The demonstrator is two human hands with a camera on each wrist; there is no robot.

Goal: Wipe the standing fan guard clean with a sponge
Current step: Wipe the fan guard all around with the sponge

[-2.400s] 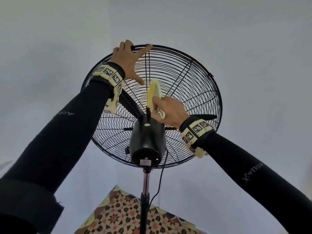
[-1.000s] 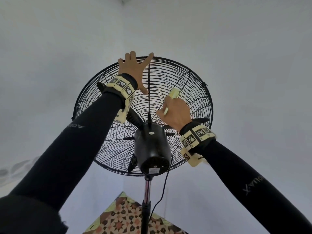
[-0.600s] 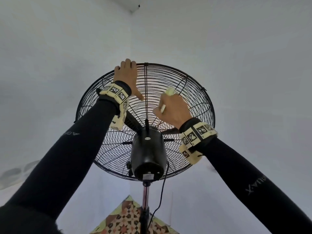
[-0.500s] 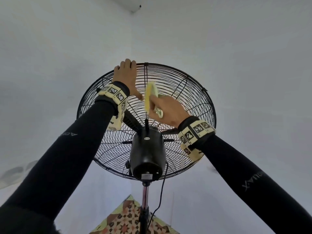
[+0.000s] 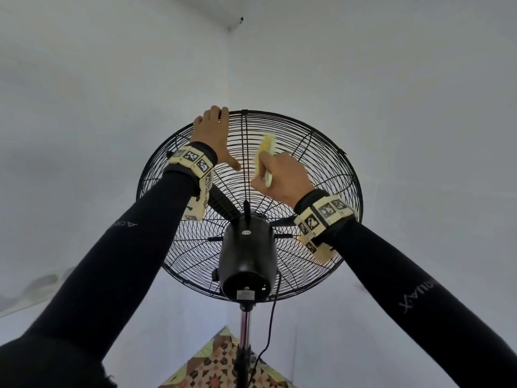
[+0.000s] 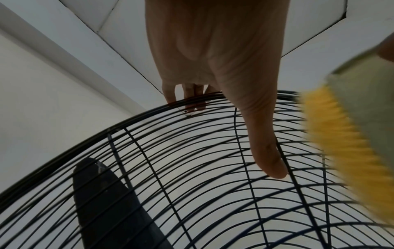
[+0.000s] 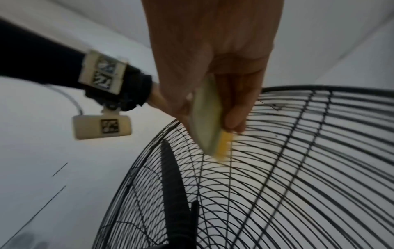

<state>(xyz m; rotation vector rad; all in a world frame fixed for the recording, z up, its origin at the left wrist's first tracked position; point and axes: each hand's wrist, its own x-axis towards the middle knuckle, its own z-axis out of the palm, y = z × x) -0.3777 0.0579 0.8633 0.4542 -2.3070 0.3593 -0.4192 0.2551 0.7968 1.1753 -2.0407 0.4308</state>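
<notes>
Up high, sponge (image 5: 266, 152) pinched in right grip (image 5: 279, 177)

The guard (image 5: 321, 175) is filling the middle of the head view, its close wires blocking any hand from reaching the blade (image 5: 221, 200) behind them. The motor (image 5: 247, 253) is jutting out at the guard's centre, and the pole (image 5: 244, 326) and cord (image 5: 270, 326) are hanging at 6 o'clock. The left hand (image 5: 214, 135) is occupying the rim at 11 o'clock; the right hand (image 5: 279, 175) with the sponge (image 5: 267, 147) is taking up the wires at 12 o'clock. From 1 to 5 o'clock and from 7 to 9 o'clock the guard's face is lying open, with bare wall (image 5: 419, 107) around it.
</notes>
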